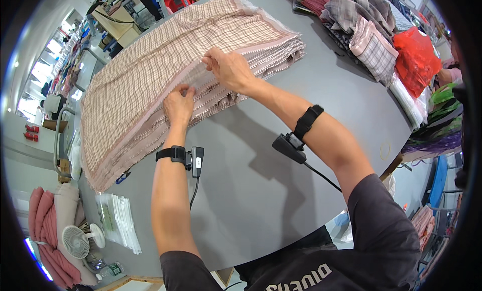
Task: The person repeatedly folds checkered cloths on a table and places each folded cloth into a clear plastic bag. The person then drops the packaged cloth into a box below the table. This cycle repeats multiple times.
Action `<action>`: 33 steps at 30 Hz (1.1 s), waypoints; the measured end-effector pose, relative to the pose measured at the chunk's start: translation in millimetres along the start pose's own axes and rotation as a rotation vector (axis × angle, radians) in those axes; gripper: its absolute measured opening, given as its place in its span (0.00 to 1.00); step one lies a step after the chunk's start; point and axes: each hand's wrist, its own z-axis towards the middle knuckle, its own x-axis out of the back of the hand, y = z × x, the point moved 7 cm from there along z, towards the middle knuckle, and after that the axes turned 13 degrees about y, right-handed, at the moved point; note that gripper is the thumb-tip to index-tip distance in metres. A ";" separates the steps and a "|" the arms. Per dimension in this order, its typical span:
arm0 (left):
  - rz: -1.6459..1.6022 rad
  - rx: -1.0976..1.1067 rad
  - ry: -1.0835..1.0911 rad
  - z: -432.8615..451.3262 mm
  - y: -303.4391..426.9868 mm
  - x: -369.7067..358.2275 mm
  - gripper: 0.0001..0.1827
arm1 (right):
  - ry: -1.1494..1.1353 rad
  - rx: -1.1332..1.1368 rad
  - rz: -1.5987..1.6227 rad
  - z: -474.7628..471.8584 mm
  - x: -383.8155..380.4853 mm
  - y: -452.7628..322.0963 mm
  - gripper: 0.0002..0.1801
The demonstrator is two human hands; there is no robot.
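A thick stack of pink-and-beige checked cloths [150, 65] with fringed edges lies across the grey table. My left hand [179, 103] is at the near edge of the stack, thumb and fingers curled close to the top cloth's pink border. Farther right along that same edge is my right hand [228, 68], its fingertips bent at the border, where the top layer seems slightly raised. Whether either hand pinches the cloth is not clear. Both forearms wear black straps with small cabled devices.
Folded scarves [372, 46] and a red plastic bag [416, 61] lie at the table's right side. Clear plastic sleeves [118, 223], a small white fan [76, 241] and a plastic bottle [112, 269] are at the lower left. A blue-handled tool [123, 177] touches the stack's near edge.
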 end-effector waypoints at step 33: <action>-1.181 0.892 0.470 -25.4 -147.3 119.0 0.21 | 0.358 -0.089 0.197 -75.3 272.2 79.8 0.16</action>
